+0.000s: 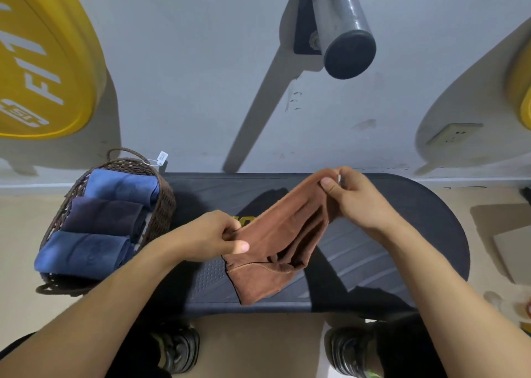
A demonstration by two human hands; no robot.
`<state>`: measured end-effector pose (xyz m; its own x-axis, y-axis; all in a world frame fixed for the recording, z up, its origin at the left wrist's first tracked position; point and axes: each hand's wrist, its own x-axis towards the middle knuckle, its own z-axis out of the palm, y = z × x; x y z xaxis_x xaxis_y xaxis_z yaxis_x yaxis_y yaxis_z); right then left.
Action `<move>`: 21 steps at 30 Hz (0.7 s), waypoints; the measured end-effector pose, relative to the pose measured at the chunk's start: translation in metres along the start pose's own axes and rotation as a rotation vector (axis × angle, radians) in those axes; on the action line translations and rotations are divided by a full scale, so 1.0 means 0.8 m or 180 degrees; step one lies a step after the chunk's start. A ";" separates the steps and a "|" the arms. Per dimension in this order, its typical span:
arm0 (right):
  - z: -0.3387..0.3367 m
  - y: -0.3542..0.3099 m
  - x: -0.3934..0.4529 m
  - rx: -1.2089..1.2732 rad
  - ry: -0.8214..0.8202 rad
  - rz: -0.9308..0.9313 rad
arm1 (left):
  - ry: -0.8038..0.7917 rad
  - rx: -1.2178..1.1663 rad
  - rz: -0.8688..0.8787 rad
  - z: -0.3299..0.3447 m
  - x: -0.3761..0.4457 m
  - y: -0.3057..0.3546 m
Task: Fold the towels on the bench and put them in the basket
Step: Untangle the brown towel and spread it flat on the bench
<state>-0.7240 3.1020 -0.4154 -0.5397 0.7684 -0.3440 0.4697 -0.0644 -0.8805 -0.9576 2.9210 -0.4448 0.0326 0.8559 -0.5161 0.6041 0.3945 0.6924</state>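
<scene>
My left hand (221, 235) and right hand (349, 196) each pinch an end of the brown towel (275, 242), held above the bench (388, 251) so it hangs doubled. The basket (161, 205), just left, holds three folded towels.

just the one view here, a wide-angle cam on the person's head, tilted forward and steeply down. it sits close over the bench (402, 205), which runs left to right across the middle of the frame, with both forearms reaching in from the bottom corners. the basket (163, 205) lands at the left edge of the bench, the person's shoes (178, 349) at the very bottom, and the wall with a metal peg (342, 24) fills the top half. edges bend a lot from the lens
</scene>
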 end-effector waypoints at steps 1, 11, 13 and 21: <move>-0.005 0.004 0.004 0.0035 0.0099 0.0096 | -0.0087 0.0143 -0.0135 -0.002 0.000 -0.006; -0.012 0.029 0.017 -0.0396 0.0555 0.0418 | 0.1749 -0.0054 -0.0756 -0.027 0.024 -0.028; -0.006 0.035 0.021 -0.0030 0.0661 0.0599 | 0.2270 -0.0655 -0.0765 -0.028 0.031 -0.026; 0.031 0.060 0.020 -0.0615 0.1086 0.0699 | 0.2335 -0.0571 -0.0779 -0.004 0.056 -0.021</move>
<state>-0.7274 3.0951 -0.4716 -0.1664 0.9179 -0.3602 0.6868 -0.1543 -0.7103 -0.9690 2.9542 -0.4778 -0.6552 0.7152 -0.2433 0.3869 0.5943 0.7051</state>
